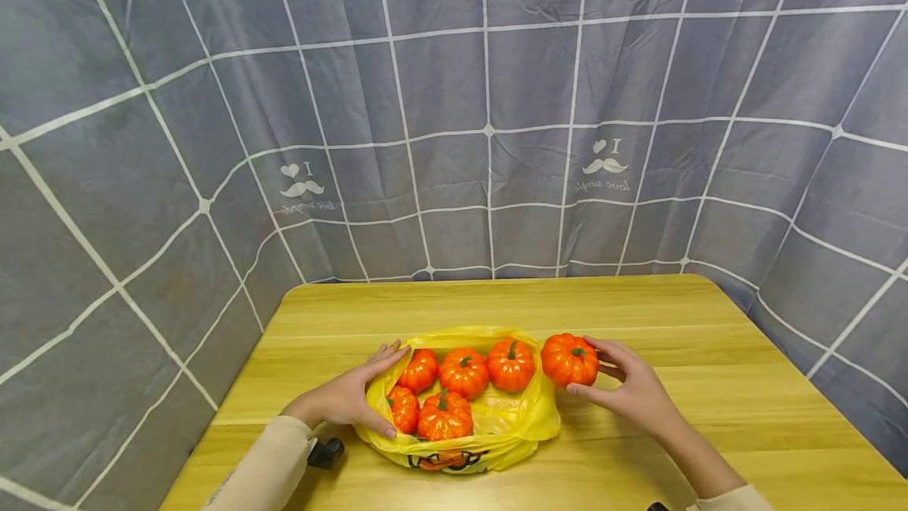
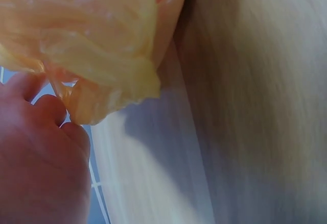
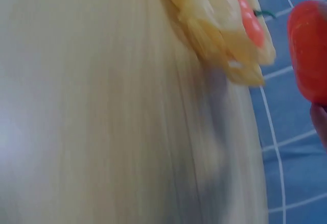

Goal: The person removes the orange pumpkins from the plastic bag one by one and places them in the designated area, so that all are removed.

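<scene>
1. Head view: a crinkled bag of thin yellow plastic (image 1: 542,416) sits on a pale wood-grain worktop (image 1: 638,306), its mouth facing up, with dark and orange print (image 1: 447,460) on its near side.
2. Head view: inside the bag are five ribbed, glossy orange pumpkins with green stems (image 1: 464,373), three along its far side and two at its near left.
3. Head view: to the right of the bag, the right hand (image 1: 634,393) has its grip around another round, ribbed orange pumpkin (image 1: 567,363), between thumb and fingers; it is outside the bag, just beside the right rim.
4. Head view: at the bag's left, the left hand (image 1: 347,393) has its grip on the rim, thumb towards the near side and fingers towards the far side.
5. Head view: beyond the bag hangs a grey fabric curtain (image 1: 440,85) with white grid lines.
6. Left wrist view: the left hand's fingers are curled at the bag's edge; their tips are hidden.
7. Right wrist view: the held pumpkin is apart from the bag, one fingertip visible against it.
</scene>
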### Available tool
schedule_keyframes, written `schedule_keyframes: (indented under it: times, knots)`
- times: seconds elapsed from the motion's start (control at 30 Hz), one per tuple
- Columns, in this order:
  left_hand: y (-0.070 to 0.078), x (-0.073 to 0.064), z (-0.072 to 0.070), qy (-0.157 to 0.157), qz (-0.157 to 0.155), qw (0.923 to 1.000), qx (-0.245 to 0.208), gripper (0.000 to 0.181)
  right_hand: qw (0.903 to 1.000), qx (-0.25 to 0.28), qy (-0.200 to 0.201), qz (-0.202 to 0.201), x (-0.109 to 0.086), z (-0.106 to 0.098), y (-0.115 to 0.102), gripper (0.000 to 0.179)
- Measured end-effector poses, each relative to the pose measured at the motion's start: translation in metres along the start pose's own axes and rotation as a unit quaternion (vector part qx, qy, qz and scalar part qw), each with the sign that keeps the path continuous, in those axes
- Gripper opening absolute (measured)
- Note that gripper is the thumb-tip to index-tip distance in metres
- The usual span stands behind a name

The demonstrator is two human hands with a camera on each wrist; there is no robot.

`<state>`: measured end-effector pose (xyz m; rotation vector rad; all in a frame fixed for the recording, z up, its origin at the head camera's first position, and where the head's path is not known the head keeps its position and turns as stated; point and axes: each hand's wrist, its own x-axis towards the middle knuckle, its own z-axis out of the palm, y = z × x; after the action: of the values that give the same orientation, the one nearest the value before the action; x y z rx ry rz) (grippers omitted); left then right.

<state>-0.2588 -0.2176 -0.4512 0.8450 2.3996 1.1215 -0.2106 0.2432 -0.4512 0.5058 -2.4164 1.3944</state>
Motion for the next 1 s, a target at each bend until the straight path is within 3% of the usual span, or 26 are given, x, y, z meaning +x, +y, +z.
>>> schedule_keyframes:
  times: [0.3,0.67,1.0]
  knots:
    - [-0.003,-0.008,-0.003,0.002,0.002,1.0,-0.008,0.117,0.9957,-0.051,0.041,0.066,-0.006,-0.028,0.02,0.072]
    - [-0.01,-0.013,-0.007,-0.001,-0.007,0.9998,-0.019,0.117,0.9876,-0.07,0.035,0.136,-0.017,-0.062,0.045,0.077]
    - [-0.008,-0.01,-0.008,-0.007,0.007,0.9998,-0.019,0.116,0.9719,-0.117,0.019,0.203,-0.021,-0.09,0.063,0.088]
